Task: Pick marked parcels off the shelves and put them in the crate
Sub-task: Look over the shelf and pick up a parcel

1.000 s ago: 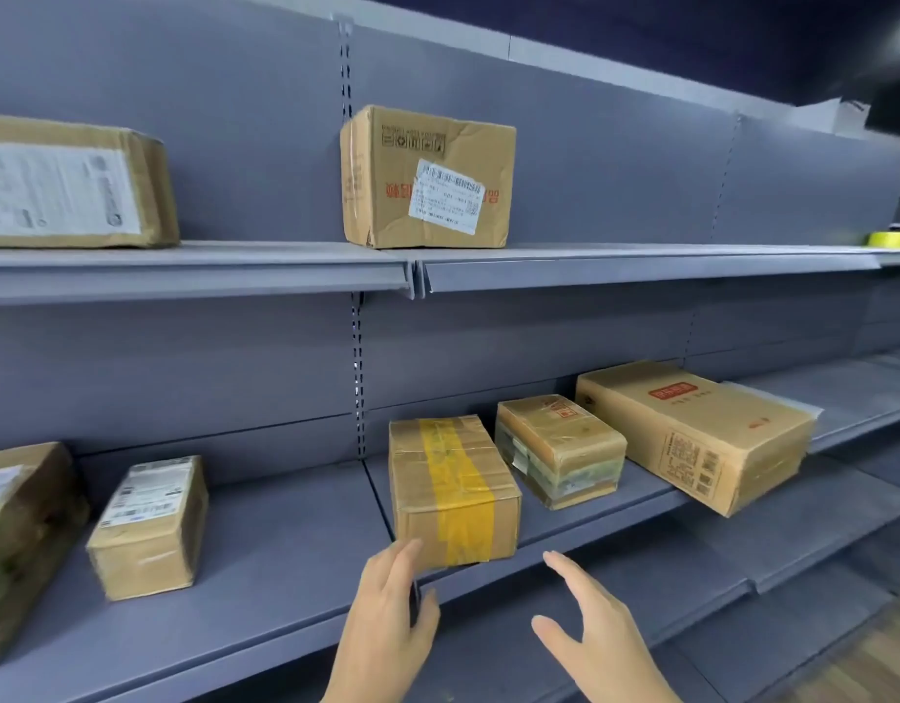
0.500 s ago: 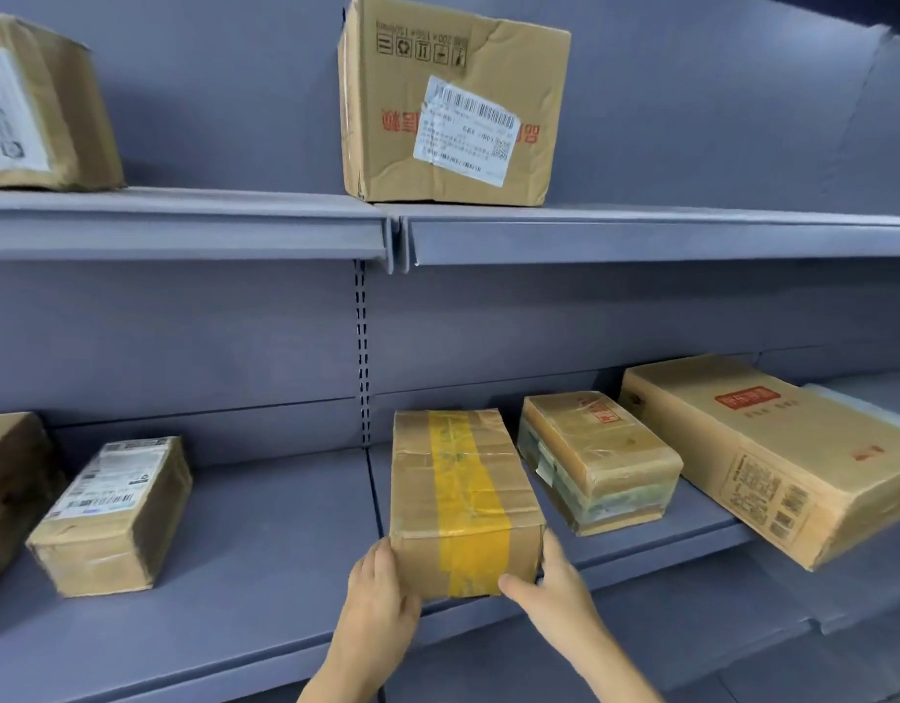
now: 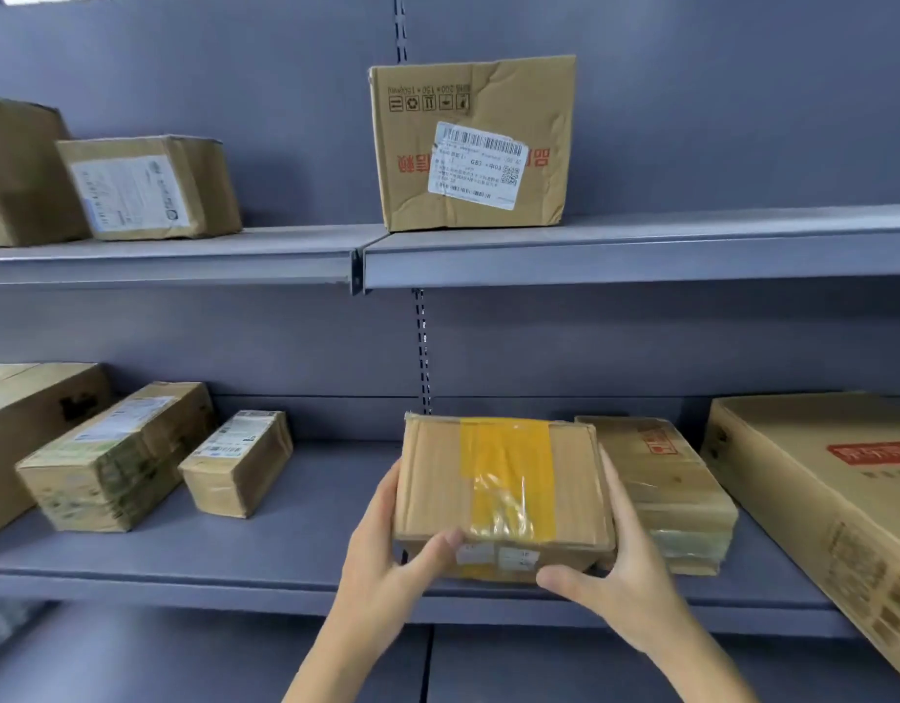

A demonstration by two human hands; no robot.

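Note:
A brown cardboard parcel with a broad yellow tape stripe (image 3: pixel 503 482) is held between both hands just above the front of the middle shelf (image 3: pixel 265 555). My left hand (image 3: pixel 387 555) grips its left side, thumb across the near face. On the right side my right hand (image 3: pixel 620 575) grips it, with the thumb under the near edge. Two small white stickers show on the near face. No crate is in view.
A taped parcel (image 3: pixel 666 479) lies right behind the held one, and a large flat box (image 3: pixel 823 494) overhangs the shelf at right. Three labelled parcels sit at left, the nearest (image 3: pixel 239 461). The upper shelf (image 3: pixel 640 256) carries a dented box (image 3: pixel 475 144) and others at left.
Both hands went from reaching, open, to closing on the yellow-taped parcel's sides. The parcel has tilted up toward me and come off the shelf front; the view shifted right and upward.

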